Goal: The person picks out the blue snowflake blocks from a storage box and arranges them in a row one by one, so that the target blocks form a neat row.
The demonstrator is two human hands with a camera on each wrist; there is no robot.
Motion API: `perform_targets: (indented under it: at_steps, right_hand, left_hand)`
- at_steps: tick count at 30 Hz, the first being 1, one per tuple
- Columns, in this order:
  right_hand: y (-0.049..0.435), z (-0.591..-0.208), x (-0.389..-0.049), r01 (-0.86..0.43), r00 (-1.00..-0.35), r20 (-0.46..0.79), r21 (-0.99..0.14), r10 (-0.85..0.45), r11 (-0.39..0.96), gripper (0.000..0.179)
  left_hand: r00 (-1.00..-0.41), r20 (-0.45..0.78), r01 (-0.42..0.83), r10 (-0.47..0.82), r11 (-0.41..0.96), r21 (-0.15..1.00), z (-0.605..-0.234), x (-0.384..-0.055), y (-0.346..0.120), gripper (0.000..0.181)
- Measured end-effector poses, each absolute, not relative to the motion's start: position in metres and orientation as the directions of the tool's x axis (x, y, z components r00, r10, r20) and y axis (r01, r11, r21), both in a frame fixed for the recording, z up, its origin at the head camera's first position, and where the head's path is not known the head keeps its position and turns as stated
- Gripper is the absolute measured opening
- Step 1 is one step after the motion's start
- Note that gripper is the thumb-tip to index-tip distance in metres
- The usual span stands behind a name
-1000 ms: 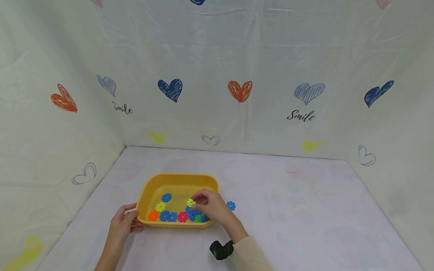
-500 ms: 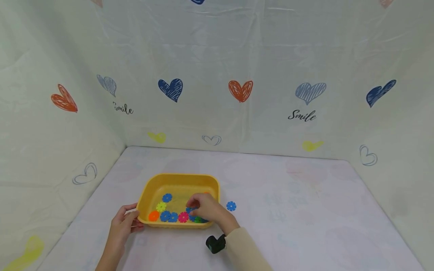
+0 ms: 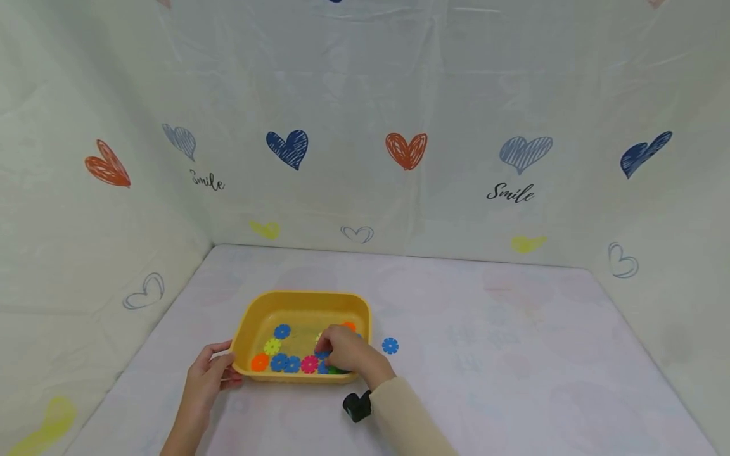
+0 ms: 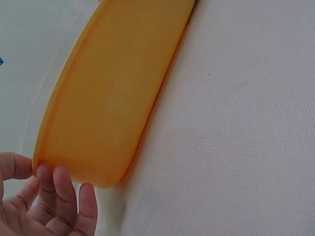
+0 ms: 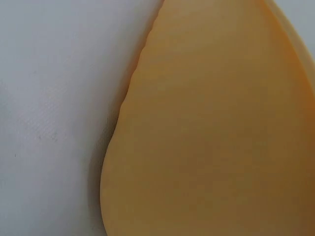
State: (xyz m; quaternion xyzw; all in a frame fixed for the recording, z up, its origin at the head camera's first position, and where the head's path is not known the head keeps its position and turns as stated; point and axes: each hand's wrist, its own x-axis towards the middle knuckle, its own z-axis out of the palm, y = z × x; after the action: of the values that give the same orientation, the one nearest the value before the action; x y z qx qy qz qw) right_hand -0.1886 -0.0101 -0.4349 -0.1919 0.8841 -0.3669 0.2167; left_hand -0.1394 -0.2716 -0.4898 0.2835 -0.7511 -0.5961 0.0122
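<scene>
In the head view a yellow plastic tray (image 3: pixel 302 378) stands on the table, left of the middle. My left hand (image 3: pixel 208 373) pinches its left front corner at the rim; the left wrist view shows the thumb inside and fingertips against the outer wall. My right hand (image 3: pixel 348 348) reaches into the tray's right half, fingers curled down onto blue snowflake discs (image 3: pixel 322 356). The hand covers its own fingertips, so I cannot tell whether they hold a disc. A pink disc (image 3: pixel 309 364) lies just left of it. The right wrist view shows only the tray's outer wall (image 5: pixel 206 128) and table.
More discs lie along the tray's left and front: orange (image 3: pixel 260 362), yellow (image 3: pixel 272 346) and blue (image 3: pixel 282 331). One blue disc (image 3: pixel 390 346) is on the table right of the tray. A black wrist camera (image 3: pixel 357 406) sits under the right wrist. Heart-printed sheeting surrounds the table.
My right hand has shifted slightly left and lower in the tray, and its fingers now point down at the discs. An orange disc behind it has come into view. The left hand keeps its grip.
</scene>
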Motion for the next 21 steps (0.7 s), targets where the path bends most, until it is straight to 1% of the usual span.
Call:
perform_targets:
  at_steps: [7,14,21]
  right_hand:
    - [-0.0121,-0.4320,-0.1869,-0.163,-0.827,-0.288,-0.700,-0.484,0.695,0.014]
    - [-0.0128,-0.4327,-0.1852,-0.203,-0.822,-0.291,-0.653,-0.489,0.730,0.010]
    - [-0.0131,-0.4323,-0.1816,-0.168,-0.826,-0.321,-0.643,-0.463,0.747,0.008]
  left_hand:
    - [-0.841,-0.320,-0.409,-0.437,0.127,0.904,-0.4889,-0.1401,-0.2722,0.036]
    - [-0.839,-0.315,-0.413,-0.444,0.143,0.899,-0.4903,-0.1413,-0.2715,0.035]
    - [-0.868,-0.294,-0.369,-0.400,0.123,0.921,-0.4842,-0.1351,-0.2710,0.029]
